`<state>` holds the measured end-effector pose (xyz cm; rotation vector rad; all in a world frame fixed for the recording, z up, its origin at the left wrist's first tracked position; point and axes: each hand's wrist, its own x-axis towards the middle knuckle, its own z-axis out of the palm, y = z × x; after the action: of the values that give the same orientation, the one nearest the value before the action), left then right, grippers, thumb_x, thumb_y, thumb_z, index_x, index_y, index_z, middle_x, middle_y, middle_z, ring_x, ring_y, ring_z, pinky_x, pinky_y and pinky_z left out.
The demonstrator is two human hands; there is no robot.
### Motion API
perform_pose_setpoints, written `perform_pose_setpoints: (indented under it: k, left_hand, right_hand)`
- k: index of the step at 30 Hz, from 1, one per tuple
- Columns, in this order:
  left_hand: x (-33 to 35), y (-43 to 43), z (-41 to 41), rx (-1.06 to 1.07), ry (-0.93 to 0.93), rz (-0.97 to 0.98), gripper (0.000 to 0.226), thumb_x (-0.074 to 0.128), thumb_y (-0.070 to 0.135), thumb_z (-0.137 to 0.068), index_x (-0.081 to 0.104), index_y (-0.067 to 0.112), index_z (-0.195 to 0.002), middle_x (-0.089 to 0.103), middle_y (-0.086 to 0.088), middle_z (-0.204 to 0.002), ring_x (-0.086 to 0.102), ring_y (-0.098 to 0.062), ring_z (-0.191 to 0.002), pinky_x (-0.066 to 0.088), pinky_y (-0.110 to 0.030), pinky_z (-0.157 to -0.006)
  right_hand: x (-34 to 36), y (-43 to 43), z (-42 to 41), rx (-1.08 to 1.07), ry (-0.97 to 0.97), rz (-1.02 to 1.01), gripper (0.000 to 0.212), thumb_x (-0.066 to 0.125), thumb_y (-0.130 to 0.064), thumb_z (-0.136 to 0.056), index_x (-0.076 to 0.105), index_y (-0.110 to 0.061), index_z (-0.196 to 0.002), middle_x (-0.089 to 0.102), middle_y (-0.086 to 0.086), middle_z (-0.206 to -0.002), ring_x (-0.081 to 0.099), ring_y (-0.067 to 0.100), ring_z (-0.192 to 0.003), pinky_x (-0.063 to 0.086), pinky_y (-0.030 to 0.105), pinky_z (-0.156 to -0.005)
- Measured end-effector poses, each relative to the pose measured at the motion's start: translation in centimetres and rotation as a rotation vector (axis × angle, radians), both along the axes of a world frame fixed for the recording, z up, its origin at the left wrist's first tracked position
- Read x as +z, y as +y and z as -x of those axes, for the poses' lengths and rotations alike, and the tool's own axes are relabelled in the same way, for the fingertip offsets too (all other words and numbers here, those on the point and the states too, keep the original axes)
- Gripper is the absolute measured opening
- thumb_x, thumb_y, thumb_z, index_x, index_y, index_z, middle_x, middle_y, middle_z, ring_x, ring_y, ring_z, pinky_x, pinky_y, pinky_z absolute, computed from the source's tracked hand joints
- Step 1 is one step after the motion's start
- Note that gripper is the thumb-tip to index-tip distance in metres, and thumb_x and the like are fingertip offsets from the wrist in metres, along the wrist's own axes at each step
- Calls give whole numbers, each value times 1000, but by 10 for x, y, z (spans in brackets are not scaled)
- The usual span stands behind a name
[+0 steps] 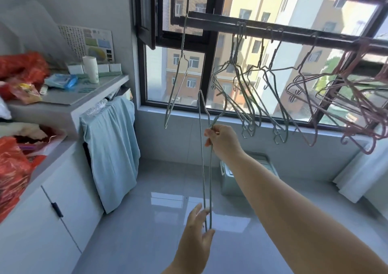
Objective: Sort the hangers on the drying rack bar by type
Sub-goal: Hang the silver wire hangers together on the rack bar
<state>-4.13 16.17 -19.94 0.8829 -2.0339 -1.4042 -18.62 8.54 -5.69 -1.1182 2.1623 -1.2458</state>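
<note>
We hold one green wire hanger [202, 147] off the bar, turned nearly edge-on so it looks like a long narrow loop running from near the window sill down toward the floor. Our right hand [222, 142] has its grip pinched closed on the upper part of that hanger, just below its curved hook, with the arm stretched forward. Our left hand [198, 229] is lower, at the hanger's bottom end; its fingers are loosely spread, and the wire passes between them (whether they truly press on it we cannot tell).

The dark drying rack bar [262, 29] runs across the window from the upper middle to the right edge. At its left end a single green hanger [178, 80] hangs apart from the others, also seen nearly edge-on. Further right a cluster of green hangers [247, 89] hangs close together, their shoulders overlapping, and beyond them a tangle of pink hangers [340, 106] fills the right side of the bar.

On the left, the white table [69, 99] above the cabinets carries red plastic bags [21, 68], a white cup [90, 69] and a blue packet [62, 80]. A light blue cloth [113, 147] hangs down in front of the cabinet. A pale green bin [228, 179] stands on the glossy floor [147, 231] under the window.
</note>
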Motion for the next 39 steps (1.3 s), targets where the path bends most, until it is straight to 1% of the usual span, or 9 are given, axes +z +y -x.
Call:
perform_pose_setpoints:
  k: [3, 6, 9, 12, 15, 20, 28, 35, 39]
  left_hand:
    - [15, -18, 4, 89, 3, 80, 79, 56, 3, -83, 32, 78, -91, 38, 12, -128, 41, -4, -123, 31, 5, -82]
    - [41, -42, 9, 188, 92, 220, 70, 56, 8, -82, 37, 75, -93, 54, 16, -118, 49, 4, -111, 30, 7, -80]
    - [72, -69, 16, 253, 201, 224, 44, 53, 3, -84, 54, 32, -118, 66, 25, -92, 60, 2, -93, 43, -5, -80]
    - [111, -94, 24, 249, 235, 213, 31, 51, -3, -86, 56, 1, -116, 65, 1, -91, 62, -12, -85, 48, -10, -79]
    - [144, -110, 30, 277, 214, 258, 22, 50, 4, -88, 60, 6, -108, 66, -6, -89, 60, -7, -66, 43, -4, -63]
    - [169, -135, 40, 393, 165, 380, 23, 53, 12, -88, 62, 10, -109, 70, -5, -98, 66, -20, -89, 46, -22, -80]
    - [170, -153, 48, 427, 116, 398, 21, 51, 19, -89, 62, 15, -107, 69, -3, -95, 65, -18, -87, 46, -24, -77]
    - [155, -153, 60, 429, 87, 445, 28, 51, 17, -89, 58, 11, -115, 69, -6, -99, 66, -16, -91, 45, -19, -77]
    - [149, -143, 70, 437, 132, 537, 43, 58, 9, -84, 48, 12, -126, 61, -3, -116, 61, -17, -103, 49, -25, -85]
  right_hand:
    - [24, -16, 0, 4, -4, 41, 24, 45, -20, -95, 64, -6, -94, 60, -3, -61, 39, 8, -44, 32, 22, -45]
    - [54, -30, 1, 51, 30, 42, 23, 45, -17, -95, 58, -3, -107, 60, 0, -71, 40, 8, -48, 32, 21, -45]
    - [69, -38, -2, 155, 181, -65, 29, 43, -12, -93, 44, -7, -121, 58, 7, -92, 49, 14, -65, 38, 22, -50]
    - [76, -47, -3, 201, 290, -54, 45, 38, -7, -94, 29, -8, -138, 56, 15, -118, 50, 19, -84, 36, 20, -53]
    - [89, -60, -1, 219, 347, -36, 54, 38, -8, -95, 18, -12, -145, 55, 21, -125, 50, 21, -87, 37, 22, -55]
    - [110, -89, 4, 226, 287, 27, 55, 38, -5, -96, 17, -12, -146, 51, 20, -132, 51, 21, -96, 34, 17, -56]
    - [114, -98, 10, 206, 332, -18, 36, 37, -5, -93, 40, -1, -129, 55, 20, -123, 53, 33, -111, 41, 24, -70]
    - [129, -70, 31, 63, 691, -155, 50, 52, 0, -87, 35, -10, -133, 35, 13, -131, 48, 29, -114, 45, 36, -94]
    - [141, -49, 63, -185, 844, -294, 64, 55, -2, -84, 22, -12, -137, 35, 15, -134, 49, 35, -116, 46, 41, -81]
